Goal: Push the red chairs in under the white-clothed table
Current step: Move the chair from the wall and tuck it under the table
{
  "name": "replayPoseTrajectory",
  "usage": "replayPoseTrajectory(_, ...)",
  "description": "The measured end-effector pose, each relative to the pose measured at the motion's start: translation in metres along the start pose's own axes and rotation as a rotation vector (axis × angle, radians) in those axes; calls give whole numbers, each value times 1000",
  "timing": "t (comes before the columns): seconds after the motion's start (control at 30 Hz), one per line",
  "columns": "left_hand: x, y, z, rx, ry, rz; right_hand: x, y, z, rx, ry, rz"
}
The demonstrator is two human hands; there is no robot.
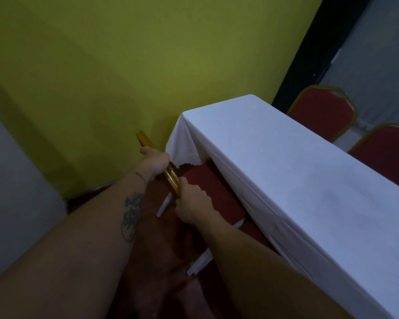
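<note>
Both bare forearms reach forward from the lower edge of the view, converging toward the middle. The left hand (156,162) sits farther out, fingers curled closed around a golden metal chair-back rail (171,178), thumb stretched along its upper side. The left forearm shows its inner side, bearing a dark tattoo partway up and a smaller mark near the wrist. The right hand (192,204) lies nearer, back of the hand upward, wrist bent slightly, fingers wrapped over the same rail; its fingertips are hidden, so the grip seems closed.
</note>
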State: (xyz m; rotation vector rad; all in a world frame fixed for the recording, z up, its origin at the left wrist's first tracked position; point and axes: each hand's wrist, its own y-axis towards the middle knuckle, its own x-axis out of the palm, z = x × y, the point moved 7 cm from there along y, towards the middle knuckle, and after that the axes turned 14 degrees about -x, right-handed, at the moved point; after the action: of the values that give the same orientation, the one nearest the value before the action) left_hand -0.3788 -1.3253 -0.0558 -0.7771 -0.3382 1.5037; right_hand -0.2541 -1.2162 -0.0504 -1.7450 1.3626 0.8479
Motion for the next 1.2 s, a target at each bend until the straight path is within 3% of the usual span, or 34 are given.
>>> replayPoseTrajectory(0.5,-2,20,21,55,41,29,-1,32,6,-6,175,75)
replayPoseTrajectory(0.73,2,-5,-4,107,41,-60,5,-8,18,148,97,-89)
replayPoseTrajectory(0.93,29,-19,-38,-26,-110,-235,13,-83,66,319,-350,-443)
replayPoseTrajectory(1.07,48,-32,-52,-189,-103,-342,2,-100,59,151,-550,-261)
replayPoseTrajectory(1.2,57,-29,-56,-170,-112,-316,-5,-95,54,93,-564,-143)
